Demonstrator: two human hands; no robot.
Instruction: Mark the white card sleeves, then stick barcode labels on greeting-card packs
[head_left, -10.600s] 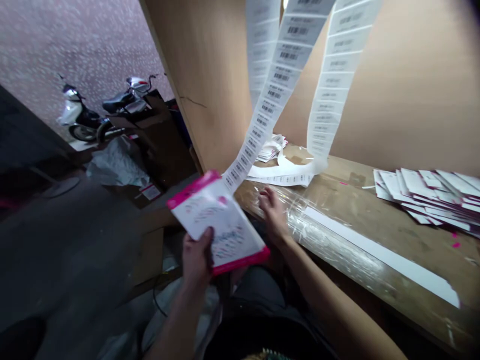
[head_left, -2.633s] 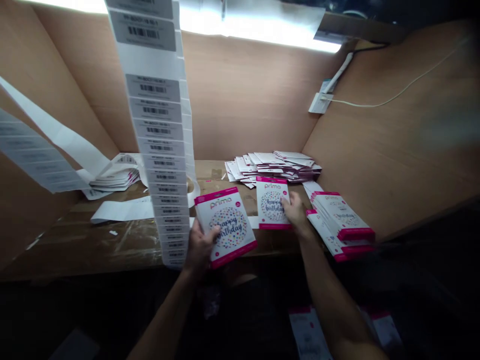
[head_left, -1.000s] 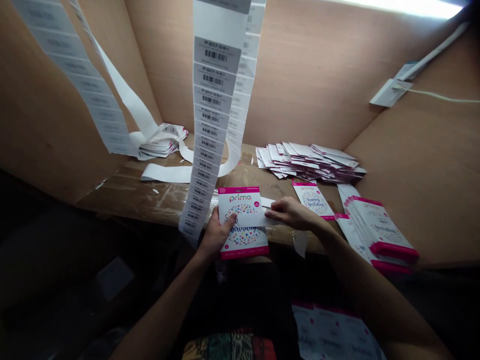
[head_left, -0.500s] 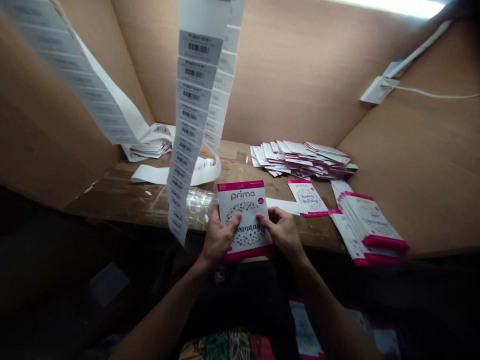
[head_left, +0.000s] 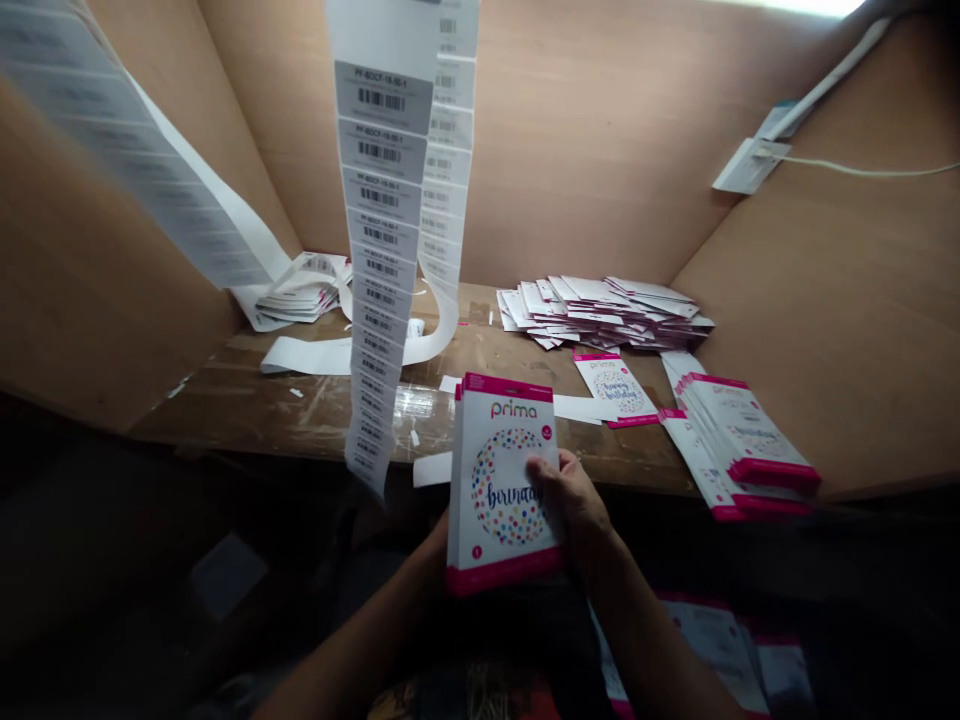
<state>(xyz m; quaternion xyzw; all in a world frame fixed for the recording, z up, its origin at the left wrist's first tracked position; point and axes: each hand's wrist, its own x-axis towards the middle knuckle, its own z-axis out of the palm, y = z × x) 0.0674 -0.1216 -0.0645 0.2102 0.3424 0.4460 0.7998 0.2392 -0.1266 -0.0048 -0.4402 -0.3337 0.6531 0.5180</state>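
Observation:
A stack of white and pink "prima" packets (head_left: 510, 480) is held upright in front of my body, its printed face toward me. My right hand (head_left: 574, 495) grips its right edge, thumb on the front. My left hand (head_left: 441, 545) is mostly hidden behind the packets at their lower left; its fingers do not show. Just beyond lies a single packet (head_left: 615, 388) flat on the table, overlapping a white paper strip (head_left: 577, 408). Strips of barcode labels (head_left: 386, 235) hang down to the left of the held packets.
A large pile of packets (head_left: 600, 312) lies at the back of the brown table (head_left: 480, 345). Fanned packets (head_left: 757, 435) sit at the right edge, and a smaller pile (head_left: 300, 290) is at the back left. Wooden panels (head_left: 840, 290) enclose the table.
The held packets have come closer and show their thickness at the left side. My left hand has moved from their front to behind them. The hanging label strip has swung slightly.

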